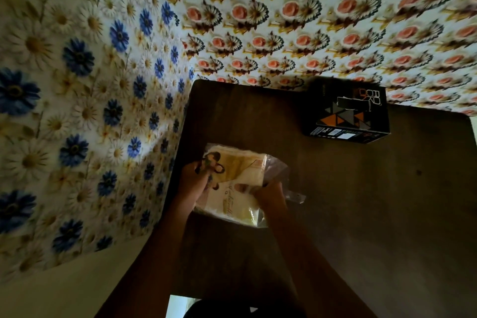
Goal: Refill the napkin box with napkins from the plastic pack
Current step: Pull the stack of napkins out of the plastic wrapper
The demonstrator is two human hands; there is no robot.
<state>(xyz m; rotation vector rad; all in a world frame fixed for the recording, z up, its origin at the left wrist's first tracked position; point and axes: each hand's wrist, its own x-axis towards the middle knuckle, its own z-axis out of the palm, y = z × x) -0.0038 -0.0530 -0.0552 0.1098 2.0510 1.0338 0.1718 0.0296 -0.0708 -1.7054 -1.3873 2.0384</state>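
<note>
A dark wooden bench [361,201] fills the middle and right of the head view, with patterned cloth or wallpaper behind it: blue and white daisies [77,111] on the left, pink roses [309,20] across the top. The light is dim and the picture slightly blurred.

The plastic pack [237,188] of napkins lies near the left edge of the bench, in front of the person. It is a clear wrapper with a printed label showing dark flower-like shapes and some script lettering that cannot be read. Pale yellow napkins [255,170] show through the wrapper and at its far end. On the right side of the pack, loose crinkled plastic sticks out past the napkins, so the wrapper appears opened or slack there.

Both hands are on the pack. The left hand [192,178] grips its left edge, fingers curled round the side near the dark print. The right hand [268,195] holds the right side of the pack, its thumb and fingertips pinching the wrapper on top near the label; whether it has hold of only the plastic or also a napkin cannot be told. Both forearms reach in from the bottom of the view.

The napkin box [349,111] stands well apart from the pack, at the far edge of the bench against the rose pattern. It is black with orange, grey and white triangles and white lettering; its opening cannot be seen
</note>
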